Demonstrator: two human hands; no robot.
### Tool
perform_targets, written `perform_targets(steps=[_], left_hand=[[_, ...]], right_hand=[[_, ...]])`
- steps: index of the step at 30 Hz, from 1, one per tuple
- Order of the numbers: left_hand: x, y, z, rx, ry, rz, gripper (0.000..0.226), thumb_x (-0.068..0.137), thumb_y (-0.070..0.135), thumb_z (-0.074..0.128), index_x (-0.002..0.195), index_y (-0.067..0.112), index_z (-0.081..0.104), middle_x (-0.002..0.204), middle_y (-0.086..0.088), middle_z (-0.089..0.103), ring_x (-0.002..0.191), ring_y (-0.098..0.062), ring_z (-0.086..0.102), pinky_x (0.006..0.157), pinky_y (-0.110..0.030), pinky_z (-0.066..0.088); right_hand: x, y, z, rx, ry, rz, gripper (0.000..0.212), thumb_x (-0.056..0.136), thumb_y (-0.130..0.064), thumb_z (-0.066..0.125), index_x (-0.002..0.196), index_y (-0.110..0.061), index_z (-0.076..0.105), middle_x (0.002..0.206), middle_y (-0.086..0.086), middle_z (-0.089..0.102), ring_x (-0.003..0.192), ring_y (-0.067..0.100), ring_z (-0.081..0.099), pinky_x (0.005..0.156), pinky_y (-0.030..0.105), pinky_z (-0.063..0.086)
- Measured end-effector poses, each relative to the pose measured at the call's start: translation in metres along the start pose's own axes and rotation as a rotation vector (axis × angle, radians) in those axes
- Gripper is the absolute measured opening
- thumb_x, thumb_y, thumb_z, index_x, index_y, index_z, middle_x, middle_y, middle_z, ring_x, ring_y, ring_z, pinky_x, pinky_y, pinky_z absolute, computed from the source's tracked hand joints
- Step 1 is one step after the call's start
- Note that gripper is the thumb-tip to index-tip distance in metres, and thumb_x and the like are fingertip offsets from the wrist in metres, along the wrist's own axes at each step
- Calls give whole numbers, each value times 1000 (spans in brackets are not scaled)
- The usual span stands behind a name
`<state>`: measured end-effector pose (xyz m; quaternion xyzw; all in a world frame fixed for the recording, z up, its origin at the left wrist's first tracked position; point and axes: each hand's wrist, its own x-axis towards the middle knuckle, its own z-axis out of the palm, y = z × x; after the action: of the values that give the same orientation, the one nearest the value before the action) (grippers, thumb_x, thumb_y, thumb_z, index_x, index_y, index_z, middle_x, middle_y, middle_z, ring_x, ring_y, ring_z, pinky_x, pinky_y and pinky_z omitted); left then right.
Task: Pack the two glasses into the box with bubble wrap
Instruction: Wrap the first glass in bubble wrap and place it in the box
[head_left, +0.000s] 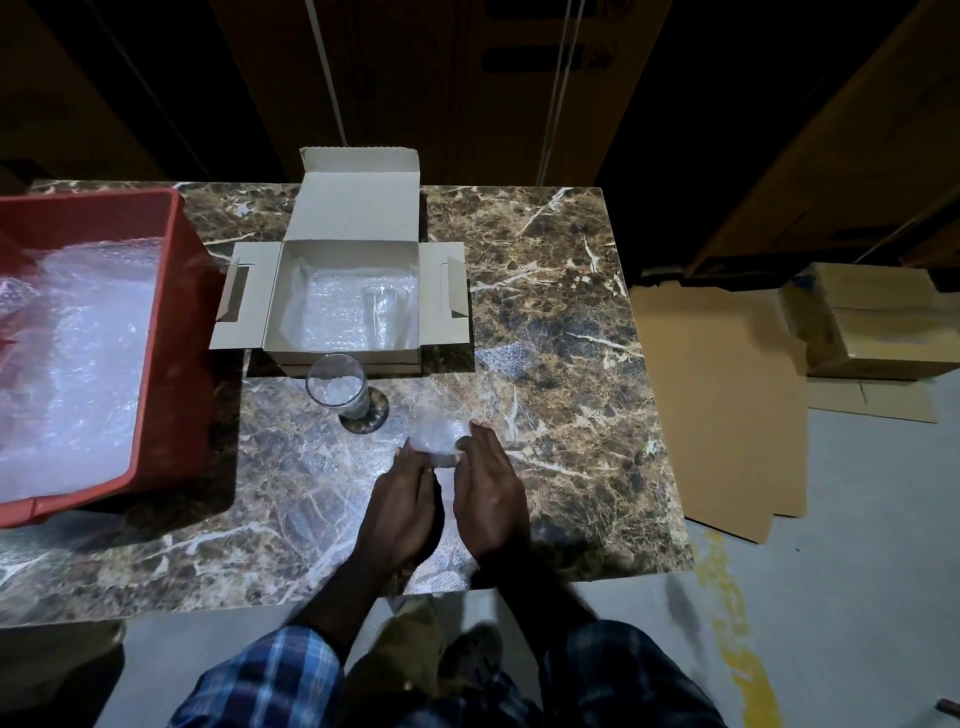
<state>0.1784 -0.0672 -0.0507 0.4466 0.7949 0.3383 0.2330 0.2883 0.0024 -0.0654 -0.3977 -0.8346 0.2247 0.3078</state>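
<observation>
Both hands meet over the middle of the marble tabletop (545, 291), toward its near edge, and share one small wad of bubble wrap (438, 435). The left hand (402, 512) curls its fingers under the wad's left side, and the right hand (491, 496) closes its grip on the right side, fingertips pinching the plastic; neither grip is released. Just beyond the wad stands an upright drinking glass (337, 387) with bubble wrap stuffed inside it, touching the front wall of the open cardboard box (340, 356). That box sits by the tabletop's far edge, lined with bubble wrap, with the second glass (384, 317) inside on its right side. A red plastic crate (171, 332) of bubble wrap occupies the left edge.
</observation>
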Motion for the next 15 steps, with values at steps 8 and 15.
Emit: perform_targets(steps=[8, 15], left_hand=[[5, 0, -9, -117, 153, -97, 44, 102, 27, 55, 146, 25, 51, 113, -4, 74, 90, 6, 65, 81, -19, 47], [-1, -29, -2, 281, 107, 197, 48, 101, 25, 50, 148, 24, 46, 158, -12, 34, 138, -34, 37, 110, -46, 36]], right_hand=[[-5, 12, 8, -255, -289, -86, 43, 93, -10, 36, 130, -10, 59, 146, 13, 52, 139, 30, 44, 113, 49, 38], [0, 20, -9, -240, -434, -89, 48, 98, -20, 29, 135, -16, 59, 152, 8, 47, 144, 28, 37, 116, 51, 27]])
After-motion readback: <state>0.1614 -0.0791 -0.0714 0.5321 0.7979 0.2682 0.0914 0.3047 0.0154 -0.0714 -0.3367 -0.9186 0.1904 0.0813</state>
